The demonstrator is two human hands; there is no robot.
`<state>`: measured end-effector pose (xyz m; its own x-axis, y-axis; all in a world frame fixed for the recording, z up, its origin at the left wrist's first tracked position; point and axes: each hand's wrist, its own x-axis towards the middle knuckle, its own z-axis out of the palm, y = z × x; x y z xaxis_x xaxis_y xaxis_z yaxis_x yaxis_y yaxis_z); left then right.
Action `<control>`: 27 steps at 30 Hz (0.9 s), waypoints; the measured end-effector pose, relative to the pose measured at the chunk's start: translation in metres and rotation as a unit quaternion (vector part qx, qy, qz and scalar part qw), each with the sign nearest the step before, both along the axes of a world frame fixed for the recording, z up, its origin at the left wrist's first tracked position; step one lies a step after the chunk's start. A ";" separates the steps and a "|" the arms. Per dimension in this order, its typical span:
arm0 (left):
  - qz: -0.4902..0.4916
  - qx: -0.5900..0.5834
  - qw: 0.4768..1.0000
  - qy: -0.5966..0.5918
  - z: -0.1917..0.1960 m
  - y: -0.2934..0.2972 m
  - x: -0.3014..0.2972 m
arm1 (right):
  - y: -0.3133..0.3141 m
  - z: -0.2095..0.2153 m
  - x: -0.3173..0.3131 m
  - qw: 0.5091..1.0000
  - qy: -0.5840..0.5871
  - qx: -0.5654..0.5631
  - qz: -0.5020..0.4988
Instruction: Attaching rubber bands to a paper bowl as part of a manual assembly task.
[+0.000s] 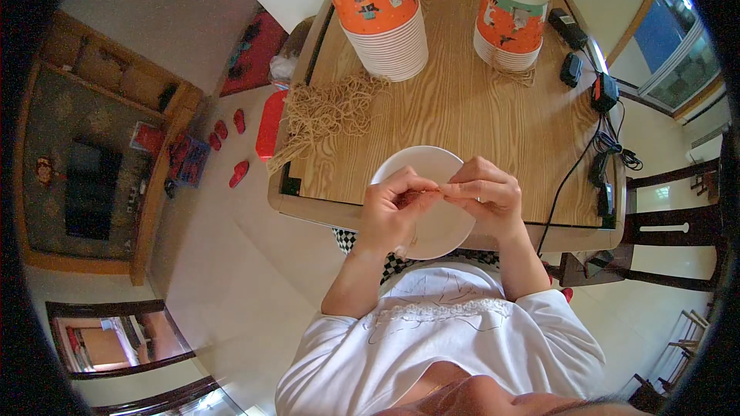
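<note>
My left hand (393, 212) and my right hand (487, 194) meet above a white paper bowl (420, 162) at the near edge of the wooden table (478, 108). Both pinch a thin tan string (432, 192) stretched between their fingertips. The bowl's inside faces me and my hands hide much of it. A loose heap of tan strings (327, 112) lies on the table's left side, some hanging over the edge.
Two tall stacks of orange-and-teal paper bowls (381, 19) (509, 23) stand at the table's far side. Black chargers and cables (597, 108) lie along the right edge. A dark chair (671, 227) stands at right; red slippers (231, 146) lie on the floor at left.
</note>
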<state>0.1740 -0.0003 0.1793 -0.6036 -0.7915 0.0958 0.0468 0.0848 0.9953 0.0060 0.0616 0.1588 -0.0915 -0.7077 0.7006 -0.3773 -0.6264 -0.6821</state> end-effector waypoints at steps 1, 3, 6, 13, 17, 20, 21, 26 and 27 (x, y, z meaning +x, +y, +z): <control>0.000 0.000 1.000 0.000 0.000 0.000 0.000 | 0.000 0.000 0.000 1.000 0.004 -0.011 -0.002; -0.003 -0.001 1.000 0.002 -0.001 0.000 0.001 | 0.000 0.001 0.000 1.000 0.008 -0.022 -0.003; 0.004 -0.012 1.000 -0.005 -0.002 0.000 0.002 | 0.000 0.005 0.002 0.998 0.029 -0.038 -0.032; 0.032 -0.039 0.998 0.028 -0.003 0.005 -0.001 | 0.002 0.002 0.005 0.994 0.059 -0.047 -0.080; 0.067 -0.028 0.997 0.024 -0.002 0.005 0.001 | 0.004 0.001 0.004 0.993 0.048 -0.038 -0.101; 0.067 -0.033 0.997 0.029 -0.003 0.003 0.002 | 0.004 0.003 0.002 0.994 0.045 -0.016 -0.098; 0.062 -0.051 0.996 0.032 -0.003 0.003 0.002 | 0.004 0.004 0.004 0.994 0.045 -0.016 -0.099; 0.037 -0.005 0.999 0.034 -0.003 0.007 0.000 | 0.003 0.004 0.006 0.993 0.074 -0.063 -0.062; 0.030 -0.002 0.999 0.040 -0.003 0.007 0.001 | 0.003 0.004 0.006 0.993 0.074 -0.063 -0.062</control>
